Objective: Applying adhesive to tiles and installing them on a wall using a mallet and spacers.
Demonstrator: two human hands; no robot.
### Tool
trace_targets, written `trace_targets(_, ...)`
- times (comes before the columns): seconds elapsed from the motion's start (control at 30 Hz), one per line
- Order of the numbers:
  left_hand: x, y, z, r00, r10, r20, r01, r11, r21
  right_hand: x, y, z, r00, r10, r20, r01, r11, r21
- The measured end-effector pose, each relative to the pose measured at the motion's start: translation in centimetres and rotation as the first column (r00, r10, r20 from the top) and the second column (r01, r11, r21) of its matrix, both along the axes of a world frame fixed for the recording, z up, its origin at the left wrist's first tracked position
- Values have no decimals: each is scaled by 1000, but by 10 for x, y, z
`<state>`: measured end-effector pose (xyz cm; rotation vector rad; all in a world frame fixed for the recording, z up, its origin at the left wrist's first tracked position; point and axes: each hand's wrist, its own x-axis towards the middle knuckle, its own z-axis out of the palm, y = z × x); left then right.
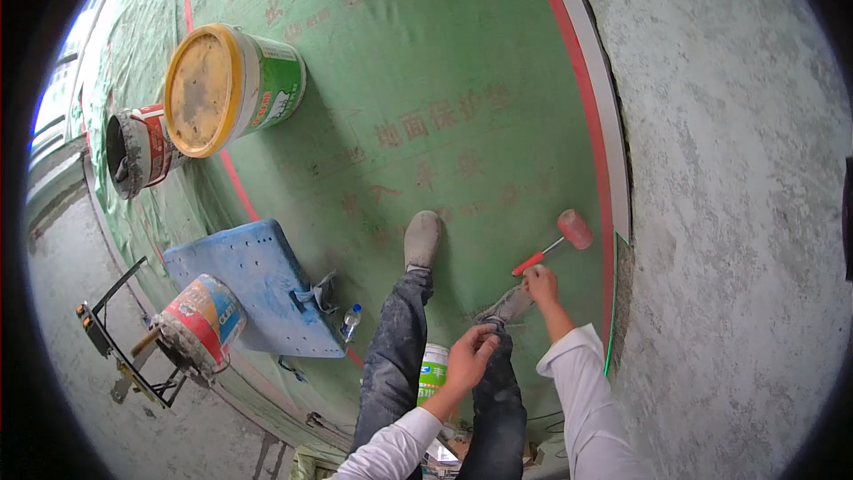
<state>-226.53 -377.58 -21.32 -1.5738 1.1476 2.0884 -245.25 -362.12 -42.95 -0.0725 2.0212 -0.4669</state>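
Note:
My left hand [471, 359] is held in front of my right knee, its thumb and fingers closed together. What it pinches, if anything, is too small to make out. Further forward and to the right, my right hand [540, 286] has its fingers curled closed beside my right shoe [508, 304]. Any thing inside those fingers is hidden. Just beyond the right hand lies a rubber mallet [576, 229] with a reddish head and a red grip, the grip's end close to the fingertips. I cannot tell whether they touch.
Green protective sheeting [462, 44] covers the floor, bordered by red tape [582, 80] near a grey wall [729, 169]. At left stand a yellow-lidded bucket [203, 89], a dirty bucket [133, 156], a blue platform [258, 276], a paint bucket [209, 316] and a water bottle [351, 322].

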Motion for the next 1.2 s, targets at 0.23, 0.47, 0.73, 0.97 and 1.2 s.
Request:
trace_targets(0.23,-9,-41,4,982,184,36,-184,983,21,27,-119,45,964,-76,254,105,989,-106)
trace_targets(0.47,19,-86,29,965,247,84,-239,966,-94,46,-179,252,956,-170,240,209,967,-148)
trace_targets(0.73,37,-194,199,992,116,-47,-120,779,-615,-78,-161,509,1000,-6,-25,8,998,61)
trace_targets(0.97,119,-188,298,745,665,57,-612,715,-339,-150,-252,544,961,254,112,-256,967,6)
trace_targets(1.2,89,-40,326,48,986,158,-872,119,-475,-107,-412,542,534,770,349,-800,594,-87)
